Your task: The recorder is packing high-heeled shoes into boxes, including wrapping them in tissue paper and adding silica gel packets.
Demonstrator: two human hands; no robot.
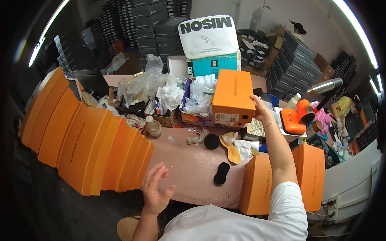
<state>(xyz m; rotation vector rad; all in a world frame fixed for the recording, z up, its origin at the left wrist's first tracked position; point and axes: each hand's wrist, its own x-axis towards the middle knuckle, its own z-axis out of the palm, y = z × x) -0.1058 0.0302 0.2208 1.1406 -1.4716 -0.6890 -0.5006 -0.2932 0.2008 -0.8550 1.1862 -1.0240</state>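
Note:
My right hand (260,109) grips the right side of an orange shoe box (233,96), held up over the far part of the pink table (193,164). My left hand (156,190) hovers open at the table's near edge, fingers spread, holding nothing. Just beyond it lie a black insole-shaped pad (221,173) and a black round pad (211,141). A tan shoe insert (233,152) lies beside white paper near my right forearm.
A fanned row of orange boxes (84,144) stands at the left. Two more orange boxes (257,184) stand at the right near edge. Cardboard trays of plastic bags and tissue (161,96) crowd the back. An orange machine (297,116) sits right. Another person (341,110) works far right.

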